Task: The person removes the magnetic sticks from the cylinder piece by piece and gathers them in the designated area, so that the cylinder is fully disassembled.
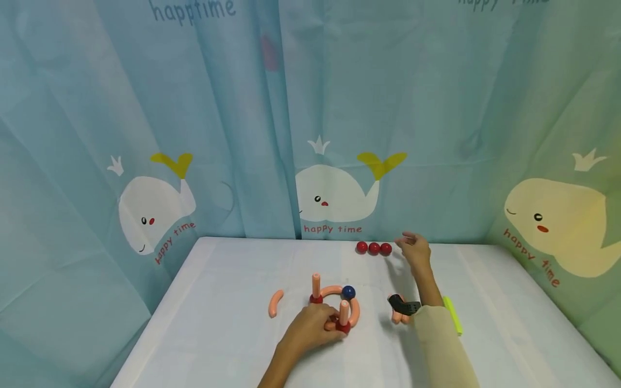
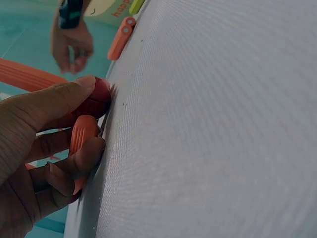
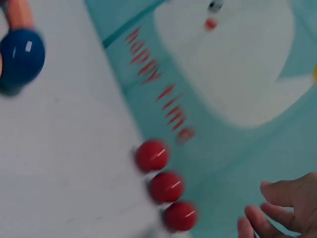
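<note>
My left hand [image 1: 310, 326] pinches a red ball [image 2: 102, 96] at the near corner of a ring of orange curved rods, its thumb on the ball and its other fingers around a curved rod [image 2: 83, 133]. An upright orange rod [image 1: 344, 311] rises from that ball. A second upright rod [image 1: 316, 285] stands in another red ball [image 1: 316, 299] behind. On the ring's far right is a blue ball [image 1: 348, 292]. My right hand [image 1: 416, 251] hovers just right of a row of three loose red balls [image 1: 374, 248], fingers loosely bent with nothing between them.
A loose curved orange rod [image 1: 275, 303] lies left of the ring. Short orange rods [image 1: 400, 317] lie under my right wrist's black strap, with a yellow-green stick [image 1: 453, 316] further right. A blue curtain [image 1: 257, 205] hangs behind the white table [image 1: 218, 302].
</note>
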`<action>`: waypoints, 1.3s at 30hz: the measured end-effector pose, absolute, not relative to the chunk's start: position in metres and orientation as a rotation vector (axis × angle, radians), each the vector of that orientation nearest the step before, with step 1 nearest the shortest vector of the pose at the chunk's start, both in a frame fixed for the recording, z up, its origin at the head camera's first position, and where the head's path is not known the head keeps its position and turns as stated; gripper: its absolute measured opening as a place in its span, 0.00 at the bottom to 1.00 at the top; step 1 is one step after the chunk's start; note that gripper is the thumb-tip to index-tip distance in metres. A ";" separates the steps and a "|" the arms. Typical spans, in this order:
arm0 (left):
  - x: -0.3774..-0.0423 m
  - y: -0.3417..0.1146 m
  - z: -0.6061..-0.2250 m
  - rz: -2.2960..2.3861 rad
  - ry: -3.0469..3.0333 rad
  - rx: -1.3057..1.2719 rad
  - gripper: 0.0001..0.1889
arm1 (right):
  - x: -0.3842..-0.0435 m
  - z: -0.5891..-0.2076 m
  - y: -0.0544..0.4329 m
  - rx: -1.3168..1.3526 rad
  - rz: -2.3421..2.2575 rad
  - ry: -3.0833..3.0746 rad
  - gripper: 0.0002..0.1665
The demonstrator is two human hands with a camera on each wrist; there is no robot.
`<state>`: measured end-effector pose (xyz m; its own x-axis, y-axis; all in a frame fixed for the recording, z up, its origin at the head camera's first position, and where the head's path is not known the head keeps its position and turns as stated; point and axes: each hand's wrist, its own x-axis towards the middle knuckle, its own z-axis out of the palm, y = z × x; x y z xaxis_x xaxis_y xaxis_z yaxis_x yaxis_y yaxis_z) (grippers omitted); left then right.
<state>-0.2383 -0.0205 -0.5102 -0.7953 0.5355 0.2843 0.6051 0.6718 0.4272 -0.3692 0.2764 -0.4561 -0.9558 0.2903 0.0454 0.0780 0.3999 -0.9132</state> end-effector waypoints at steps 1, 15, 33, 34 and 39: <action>-0.238 -0.021 -0.510 -0.785 -2.752 -0.941 0.13 | -0.365 -0.450 0.275 -0.288 1.585 -2.448 0.27; -0.237 -0.020 -0.508 -0.784 -2.768 -0.955 0.13 | -0.303 -0.407 0.223 0.709 1.643 -2.627 0.19; -0.236 -0.018 -0.510 -0.890 -2.783 -0.948 0.10 | -0.247 -0.428 0.193 1.172 1.495 -2.638 0.18; -0.235 -0.018 -0.510 -0.894 -2.786 -0.941 0.10 | -0.246 -0.429 0.193 1.173 1.494 -2.625 0.17; -0.235 -0.018 -0.508 -0.929 -2.790 -0.926 0.10 | -0.241 -0.433 0.190 1.127 1.494 -2.588 0.15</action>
<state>-0.2346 -0.0177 -0.5084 -0.8180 0.5254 0.2342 0.5610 0.6383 0.5271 -0.2414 0.1904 -0.4328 -0.7498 -0.5957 0.2879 -0.5471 0.3135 -0.7761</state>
